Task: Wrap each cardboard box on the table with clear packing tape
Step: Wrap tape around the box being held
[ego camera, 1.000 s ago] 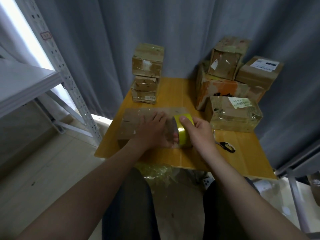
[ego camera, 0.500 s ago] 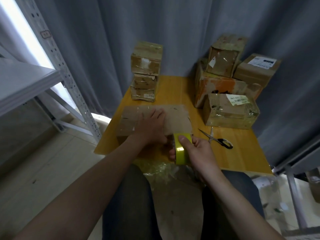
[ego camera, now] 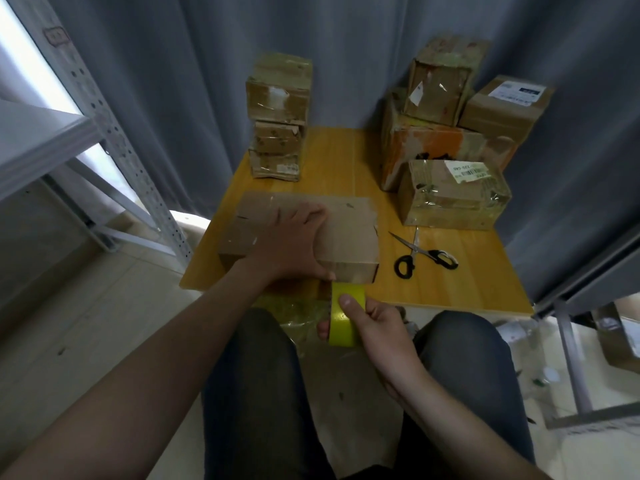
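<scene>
So, by the look of it you are early on this box and partway through the whole job. The flat box (ego camera: 346,230) in front of you sits at the near edge of the table (ego camera: 467,289), and its top is mostly bare brown cardboard; I can't make out a clear strip on it (clear tape hardly shows here). The near right box (ego camera: 450,202) has a glossy, wrinkled skin, so I judge it done. The back-left stack (ego camera: 278,116) also shines in places. The back-right pile (ego camera: 433,147) is mixed, and the labelled box (ego camera: 498,112) on it looks plain, so some probably remain.

Your left hand (ego camera: 294,237) lies palm down on the flat box's top, fingers straight and spread, thumb reaching over the near edge; it presses the box and grips nothing. Your right hand (ego camera: 381,327) has its fingers curled round the tape roll (ego camera: 341,329), thumb on the yellow outer face. The roll hangs just below the table's near edge, above your knees and close under the box's front face. I'd judge you are drawing tape down off that face to pass beneath. The scissors (ego camera: 422,259) lie open on the table just right of the box, untouched.
</scene>
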Demonstrator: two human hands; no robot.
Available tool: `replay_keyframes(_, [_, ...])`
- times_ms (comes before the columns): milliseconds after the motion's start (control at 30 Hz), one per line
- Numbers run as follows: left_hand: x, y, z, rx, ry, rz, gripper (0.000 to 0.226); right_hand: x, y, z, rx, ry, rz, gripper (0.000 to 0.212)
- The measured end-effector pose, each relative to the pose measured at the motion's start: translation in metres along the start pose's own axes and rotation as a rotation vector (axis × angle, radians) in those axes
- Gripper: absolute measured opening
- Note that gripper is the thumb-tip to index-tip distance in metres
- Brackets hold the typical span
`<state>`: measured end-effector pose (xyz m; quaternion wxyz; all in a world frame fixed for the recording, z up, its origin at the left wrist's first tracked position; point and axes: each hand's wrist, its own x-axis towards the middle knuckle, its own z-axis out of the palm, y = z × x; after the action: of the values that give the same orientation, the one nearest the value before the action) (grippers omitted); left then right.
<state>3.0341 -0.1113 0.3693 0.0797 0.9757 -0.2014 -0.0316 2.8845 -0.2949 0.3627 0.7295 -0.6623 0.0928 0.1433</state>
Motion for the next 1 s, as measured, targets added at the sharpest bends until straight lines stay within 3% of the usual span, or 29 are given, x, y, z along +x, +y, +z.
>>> replay_keyframes(100, [-0.004, 0.002, -0.003, 0.013, 0.008, -0.018, 0.123, 0.003, -0.001, -0.003, 0.01, -0.013, 0.021, 0.026])
replay_keyframes(200, [-0.005, 0.003, -0.004, 0.041, 0.02, -0.016, 0.122, 0.007, -0.009, -0.013, -0.202, 0.094, 0.004, 0.034])
replay_keyframes(267, [-0.005, 0.003, -0.003, 0.059, 0.027, -0.007, 0.122, 0.012, -0.017, -0.02, -0.36, 0.172, -0.132, 0.039])
replay_keyframes(333, [-0.004, 0.001, -0.001, 0.085, 0.036, 0.002, 0.123, 0.02, -0.032, -0.027, -0.483, 0.243, -0.39, 0.036])
replay_keyframes(400, [-0.004, 0.001, -0.001, 0.11, 0.049, 0.015, 0.122, 0.032, -0.052, -0.024, -0.632, 0.17, -0.552, 0.04])
replay_keyframes(533, [-0.005, 0.004, -0.004, 0.081, 0.046, 0.038, 0.11, 0.066, -0.073, 0.001, -1.282, -0.218, -0.258, 0.062])
replay_keyframes(633, [-0.008, -0.001, -0.009, -0.026, 0.044, 0.07, 0.098, 0.102, -0.069, 0.013, -1.514, -0.171, -0.19, 0.071])
replay_keyframes(767, [-0.012, 0.002, -0.014, 0.006, -0.007, 0.04, 0.098, 0.157, -0.078, 0.014, -1.523, 0.003, -0.244, 0.074])
replay_keyframes(933, [-0.013, 0.008, -0.016, -0.076, -0.029, -0.02, 0.103, 0.176, -0.08, 0.014, -1.534, 0.03, -0.25, 0.073])
replay_keyframes(1000, [-0.021, 0.017, -0.025, -0.196, -0.102, -0.091, 0.088, 0.175, -0.079, 0.013, -1.528, 0.04, -0.258, 0.073])
